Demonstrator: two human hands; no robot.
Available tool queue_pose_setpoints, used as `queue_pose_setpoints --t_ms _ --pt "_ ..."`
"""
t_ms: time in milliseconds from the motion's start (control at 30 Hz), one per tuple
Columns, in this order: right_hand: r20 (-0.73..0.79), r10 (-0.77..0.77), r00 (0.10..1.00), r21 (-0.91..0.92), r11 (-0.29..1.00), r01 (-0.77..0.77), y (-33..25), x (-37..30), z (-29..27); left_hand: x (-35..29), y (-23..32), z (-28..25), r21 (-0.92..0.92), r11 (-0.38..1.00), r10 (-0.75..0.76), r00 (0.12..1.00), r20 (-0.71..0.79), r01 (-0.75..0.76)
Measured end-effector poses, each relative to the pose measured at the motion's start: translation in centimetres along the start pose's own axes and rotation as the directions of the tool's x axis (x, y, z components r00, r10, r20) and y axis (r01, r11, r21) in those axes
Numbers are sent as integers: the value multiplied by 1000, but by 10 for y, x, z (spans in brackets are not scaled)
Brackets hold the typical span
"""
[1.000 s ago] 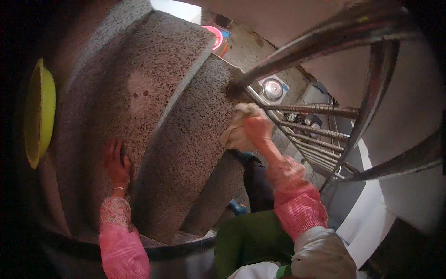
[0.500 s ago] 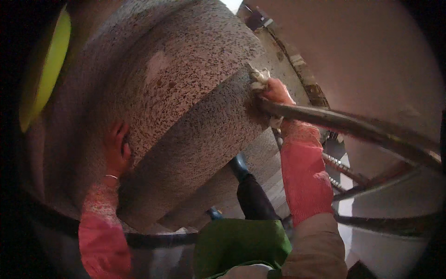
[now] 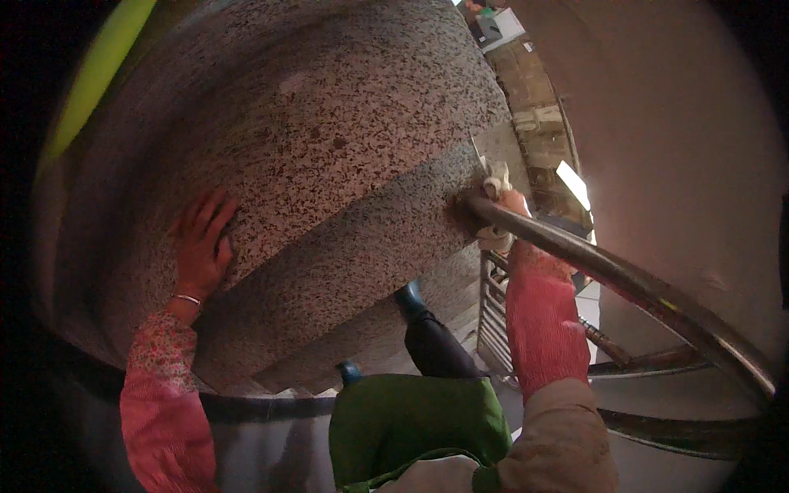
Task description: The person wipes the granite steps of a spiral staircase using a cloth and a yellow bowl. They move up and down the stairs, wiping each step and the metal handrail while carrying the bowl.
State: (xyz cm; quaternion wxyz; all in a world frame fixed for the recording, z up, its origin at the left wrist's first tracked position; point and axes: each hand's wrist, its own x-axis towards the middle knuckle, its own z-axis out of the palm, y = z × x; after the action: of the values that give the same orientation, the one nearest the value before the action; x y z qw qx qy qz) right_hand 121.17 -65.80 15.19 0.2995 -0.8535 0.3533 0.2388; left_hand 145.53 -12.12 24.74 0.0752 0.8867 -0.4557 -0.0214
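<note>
In the head view, my right hand (image 3: 515,202) reaches past the metal rail (image 3: 608,267), which crosses in front of it. The pale cloth (image 3: 495,182) shows at that hand, just left of the visible knuckles, with one bunch above the rail's near end and another below it. The rail hides most of those fingers, so I cannot tell whether they pinch the cloth or only press it. To work this spot well, I would judge it best to keep the fabric bunched between fingers and metal, wrap it around the tube, and turn the wrist so that the hidden underside gets the same pressure. Bare knuckles could scrape on the stone beside the rail's end, so I would keep a fold of cloth over the fingertips.

My left hand (image 3: 204,242) rests on the speckled stair tread (image 3: 345,140), its fingers extended and slightly apart, holding nothing that I can see. It seems to serve as a prop, so I would keep its palm planted while the other arm stretches. The cloth lies well to the right of these fingers, across the tread, and the yellow-green basin (image 3: 100,74) sits beyond them, up and to the left.
</note>
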Motion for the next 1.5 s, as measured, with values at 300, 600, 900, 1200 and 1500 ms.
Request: queue_pose_setpoints --t_ms 300,600,900,1200,1500 --pt "18 198 980 -413 894 -173 19 -12 -4 4 2 0 -34 999 24 999 -28 -25" --pt "-157 -425 891 -371 862 346 -35 34 10 -4 -5 9 -123 991 -45 999 10 46" --pt "31 43 999 -223 974 -35 38 -16 3 3 1 3 -25 999 25 999 -21 -25" --pt "-158 -301 940 -230 937 261 -8 38 -24 3 0 1 -83 996 13 1000 -3 -13" --pt "-245 -108 964 -196 979 60 50 6 18 12 4 2 -38 999 31 999 11 -30"
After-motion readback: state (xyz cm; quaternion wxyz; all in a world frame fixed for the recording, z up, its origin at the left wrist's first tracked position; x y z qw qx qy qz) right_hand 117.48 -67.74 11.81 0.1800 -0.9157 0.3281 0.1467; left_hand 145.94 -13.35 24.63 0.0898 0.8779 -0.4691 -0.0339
